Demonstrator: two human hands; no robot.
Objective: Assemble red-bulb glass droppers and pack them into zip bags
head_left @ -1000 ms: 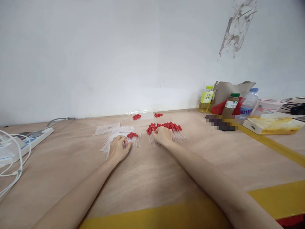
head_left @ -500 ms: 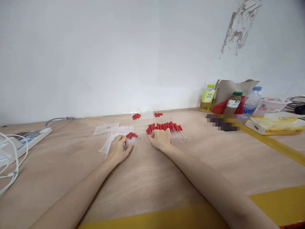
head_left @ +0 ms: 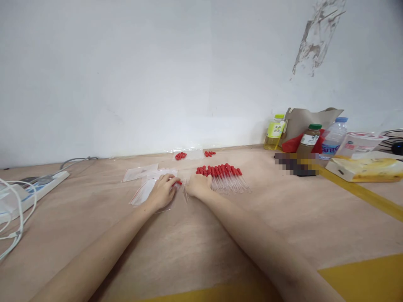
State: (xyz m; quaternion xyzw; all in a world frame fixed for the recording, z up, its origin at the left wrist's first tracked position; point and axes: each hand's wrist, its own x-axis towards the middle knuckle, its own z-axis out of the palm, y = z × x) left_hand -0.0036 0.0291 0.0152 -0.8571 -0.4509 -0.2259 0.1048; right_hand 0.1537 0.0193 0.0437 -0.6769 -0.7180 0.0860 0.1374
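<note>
My left hand (head_left: pixel 164 191) lies over the clear zip bags (head_left: pixel 143 193), fingers curled down on a red rubber bulb (head_left: pixel 179 182) that peeks out beside the fingertips. Thin glass dropper tubes (head_left: pixel 185 193) lie just right of it. My right hand (head_left: pixel 199 186) reaches over these tubes with its fingers pinched together at them; the fingertips are mostly hidden. To its right stretches a row of droppers (head_left: pixel 225 178), clear tubes with red bulbs pointing to the wall.
Two small piles of red bulbs (head_left: pixel 180 156) sit near the wall, one on a clear bag (head_left: pixel 195 154). At the right stand a tea bottle (head_left: pixel 274 133), a green-capped bottle (head_left: pixel 309 140) and a tissue pack (head_left: pixel 367 167). A power strip (head_left: pixel 47 184) with white cables lies left.
My right hand has moved left from the end of the dropper row to the loose tubes. My left hand has shifted up and right, over the red bulbs.
</note>
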